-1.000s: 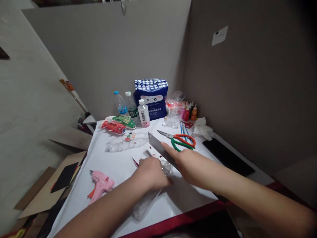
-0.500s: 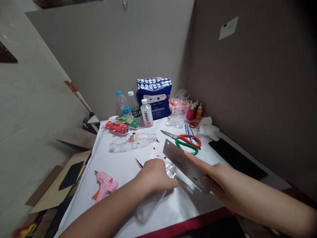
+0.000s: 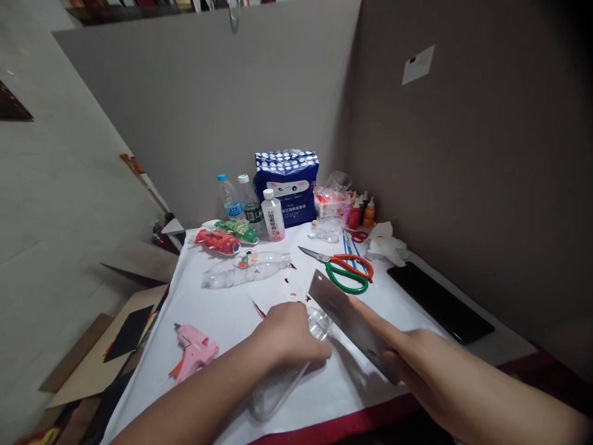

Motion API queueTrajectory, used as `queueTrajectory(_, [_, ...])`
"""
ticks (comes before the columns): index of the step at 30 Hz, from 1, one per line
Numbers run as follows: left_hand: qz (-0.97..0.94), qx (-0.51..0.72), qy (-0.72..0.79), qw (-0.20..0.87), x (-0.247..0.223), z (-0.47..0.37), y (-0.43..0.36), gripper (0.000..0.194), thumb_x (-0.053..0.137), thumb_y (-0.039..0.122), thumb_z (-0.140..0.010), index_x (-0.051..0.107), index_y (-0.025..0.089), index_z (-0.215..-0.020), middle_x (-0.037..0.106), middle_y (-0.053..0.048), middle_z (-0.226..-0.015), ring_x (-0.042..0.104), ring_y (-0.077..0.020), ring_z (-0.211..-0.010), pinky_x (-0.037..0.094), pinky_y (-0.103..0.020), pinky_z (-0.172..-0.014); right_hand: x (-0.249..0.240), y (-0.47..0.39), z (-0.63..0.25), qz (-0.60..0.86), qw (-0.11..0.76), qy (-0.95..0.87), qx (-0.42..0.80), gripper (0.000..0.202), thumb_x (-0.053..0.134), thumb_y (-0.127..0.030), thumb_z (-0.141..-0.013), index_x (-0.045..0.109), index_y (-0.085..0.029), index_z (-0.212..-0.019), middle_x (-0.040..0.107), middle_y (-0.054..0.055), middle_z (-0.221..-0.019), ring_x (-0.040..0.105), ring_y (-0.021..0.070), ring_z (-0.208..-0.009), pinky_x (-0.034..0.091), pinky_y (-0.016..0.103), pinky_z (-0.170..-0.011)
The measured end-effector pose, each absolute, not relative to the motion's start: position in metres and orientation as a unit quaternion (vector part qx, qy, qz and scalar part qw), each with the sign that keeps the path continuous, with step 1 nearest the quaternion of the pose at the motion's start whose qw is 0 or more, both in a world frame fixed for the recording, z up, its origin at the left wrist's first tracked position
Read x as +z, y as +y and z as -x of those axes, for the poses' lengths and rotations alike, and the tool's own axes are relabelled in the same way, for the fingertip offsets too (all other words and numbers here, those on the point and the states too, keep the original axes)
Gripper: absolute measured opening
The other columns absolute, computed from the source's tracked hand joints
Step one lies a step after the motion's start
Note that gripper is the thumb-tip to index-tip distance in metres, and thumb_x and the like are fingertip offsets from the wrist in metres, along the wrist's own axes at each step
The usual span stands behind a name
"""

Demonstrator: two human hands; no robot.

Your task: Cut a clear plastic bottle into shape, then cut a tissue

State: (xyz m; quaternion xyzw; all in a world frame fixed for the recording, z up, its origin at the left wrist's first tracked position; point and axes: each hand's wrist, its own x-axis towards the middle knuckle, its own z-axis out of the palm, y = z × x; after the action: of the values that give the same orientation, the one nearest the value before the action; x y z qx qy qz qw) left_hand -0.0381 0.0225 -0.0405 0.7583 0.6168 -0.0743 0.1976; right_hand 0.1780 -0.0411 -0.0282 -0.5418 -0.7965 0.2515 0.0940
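My left hand [image 3: 291, 334] is closed around a clear plastic bottle [image 3: 278, 392] lying on the white cloth, pressing it from above. One ridged end of the bottle shows beyond my fingers; its middle is hidden under the hand. In my right hand [image 3: 393, 343] is a cleaver [image 3: 347, 321], its broad metal blade tilted, with a hole near the far corner. The blade stands just right of the bottle; whether it touches cannot be made out. A thin pointed blade [image 3: 258, 308] pokes out beside my left hand. Small dark red scraps lie just beyond.
Big scissors [image 3: 343, 269] with orange and green handles lie past the cleaver. A pink glue gun [image 3: 192, 352] is at left, cut clear bottle halves [image 3: 245, 272] behind it. Bottles, a blue bag [image 3: 287, 191] and paint bottles [image 3: 361, 211] line the back; a black phone [image 3: 440, 303] lies right.
The camera view has shifted slightly. The cleaver sits a little lower in view, along with my right hand. My left hand keeps its hold on the bottle.
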Motion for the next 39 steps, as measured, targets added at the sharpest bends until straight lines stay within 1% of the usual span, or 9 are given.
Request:
queueTrajectory(10, [-0.746, -0.082, 0.631, 0.195, -0.038, 0.034, 0.02, 0.05, 0.062, 0.054, -0.054, 0.068, 0.019, -0.09, 0.071, -0.013, -0.092, 0.066, -0.0318, -0.083, 0.049, -0.032, -0.057, 0.004, 0.029, -0.12, 0.535, 0.054, -0.825, 0.176, 0.08, 0.049, -0.007, -0.078, 0.017, -0.022, -0.15, 0.051, -0.002, -0.063, 0.035, 0.0094, -0.044, 0.02, 0.022, -0.044])
queueTrajectory(13, [-0.742, -0.079, 0.637, 0.194, -0.04, 0.037, 0.021, 0.053, 0.062, 0.056, -0.054, 0.067, 0.02, -0.093, 0.071, -0.014, -0.095, 0.066, -0.0334, -0.086, 0.049, -0.033, -0.058, -0.001, 0.023, -0.121, 0.54, 0.047, -0.82, 0.181, 0.084, 0.048, -0.005, -0.077, 0.01, -0.02, -0.151, 0.049, -0.003, -0.059, 0.038, 0.0108, -0.045, 0.021, 0.022, -0.044])
queueTrajectory(20, [-0.751, -0.074, 0.618, 0.221, -0.044, 0.041, 0.025, 0.044, 0.061, 0.056, -0.055, 0.066, 0.022, -0.082, 0.07, -0.009, -0.084, 0.066, -0.0271, -0.075, 0.045, -0.028, -0.05, -0.033, -0.041, -0.176, 0.544, 0.075, -0.795, 0.255, 0.085, 0.045, -0.006, -0.08, 0.003, -0.032, -0.15, 0.053, -0.004, -0.054, 0.044, 0.0136, -0.044, 0.029, 0.023, -0.049])
queueTrajectory(25, [-0.749, -0.073, 0.626, 0.204, -0.038, 0.033, 0.02, 0.046, 0.06, 0.051, -0.057, 0.068, 0.018, -0.088, 0.07, -0.013, -0.092, 0.065, -0.0315, -0.084, 0.048, -0.032, -0.06, -0.012, -0.009, -0.15, 0.563, 0.024, -0.803, 0.194, 0.083, 0.046, -0.005, -0.08, 0.009, -0.028, -0.15, 0.048, -0.004, -0.054, 0.038, 0.0113, -0.041, 0.022, 0.022, -0.044])
queueTrajectory(28, [-0.748, -0.072, 0.631, 0.193, -0.036, 0.03, 0.018, 0.048, 0.06, 0.052, -0.056, 0.068, 0.018, -0.09, 0.071, -0.015, -0.093, 0.065, -0.0344, -0.086, 0.049, -0.034, -0.061, 0.0, 0.021, -0.126, 0.525, 0.061, -0.827, 0.19, 0.081, 0.049, -0.006, -0.077, 0.018, -0.023, -0.15, 0.051, -0.003, -0.059, 0.037, 0.0098, -0.042, 0.021, 0.022, -0.044])
queueTrajectory(31, [-0.746, -0.073, 0.634, 0.189, -0.037, 0.032, 0.019, 0.047, 0.06, 0.053, -0.056, 0.067, 0.02, -0.089, 0.071, -0.013, -0.091, 0.066, -0.0334, -0.084, 0.049, -0.033, -0.059, -0.004, 0.033, -0.128, 0.514, 0.092, -0.828, 0.202, 0.079, 0.046, -0.007, -0.079, 0.015, -0.022, -0.15, 0.058, -0.001, -0.065, 0.039, 0.0098, -0.044, 0.026, 0.022, -0.046])
queueTrajectory(34, [-0.751, -0.072, 0.63, 0.184, -0.042, 0.036, 0.022, 0.046, 0.059, 0.055, -0.058, 0.067, 0.022, -0.089, 0.071, -0.011, -0.092, 0.066, -0.0321, -0.085, 0.048, -0.032, -0.061, -0.019, 0.026, -0.149, 0.488, 0.16, -0.83, 0.219, 0.075, 0.043, -0.01, -0.081, 0.015, -0.021, -0.15, 0.066, 0.007, -0.092, 0.054, 0.0136, -0.062, 0.038, 0.022, -0.057])
queueTrajectory(36, [-0.754, -0.075, 0.626, 0.183, -0.045, 0.038, 0.024, 0.046, 0.058, 0.057, -0.058, 0.066, 0.021, -0.086, 0.071, -0.011, -0.09, 0.066, -0.0314, -0.082, 0.047, -0.032, -0.059, -0.026, 0.017, -0.165, 0.464, 0.226, -0.825, 0.23, 0.07, 0.043, -0.012, -0.083, 0.022, -0.023, -0.149, 0.064, 0.009, -0.108, 0.058, 0.0158, -0.075, 0.042, 0.024, -0.067])
queueTrajectory(39, [-0.756, -0.08, 0.622, 0.186, -0.049, 0.039, 0.027, 0.044, 0.057, 0.056, -0.059, 0.065, 0.02, -0.083, 0.07, -0.011, -0.086, 0.066, -0.03, -0.077, 0.045, -0.031, -0.055, -0.03, 0.003, -0.177, 0.49, 0.24, -0.805, 0.236, 0.068, 0.04, -0.014, -0.086, 0.019, -0.023, -0.149, 0.062, 0.003, -0.08, 0.05, 0.0133, -0.056, 0.039, 0.023, -0.056])
